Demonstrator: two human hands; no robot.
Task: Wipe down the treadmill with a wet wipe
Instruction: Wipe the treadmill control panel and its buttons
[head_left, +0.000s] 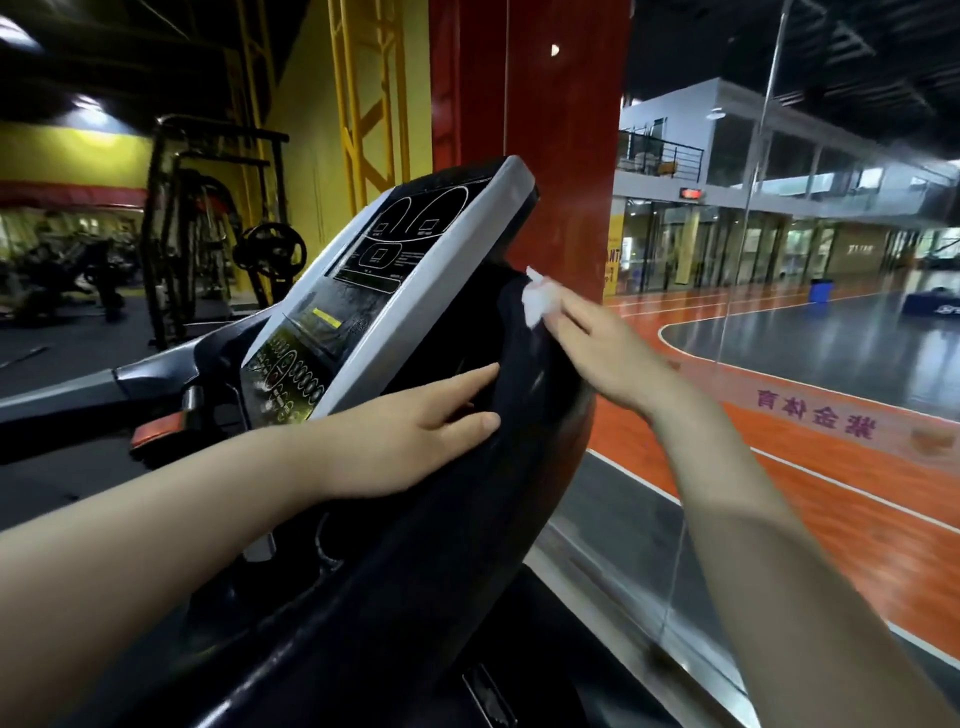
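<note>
The treadmill console (415, 270), a silver-framed panel with a dark display and buttons, tilts across the middle of the view. Its black plastic housing (457, 519) curves down toward me. My right hand (608, 358) presses a crumpled white wet wipe (537, 299) against the upper right side of the black housing, fingers fairly straight over the wipe. My left hand (410, 431) lies flat on the housing just below the console's lower edge, fingers extended and holding nothing.
A red pillar (545, 114) and a glass wall (753, 260) stand right behind the treadmill, with an orange and grey sports court beyond. A red safety clip (161, 428) sits left of the console. Weight racks (208, 223) fill the left background.
</note>
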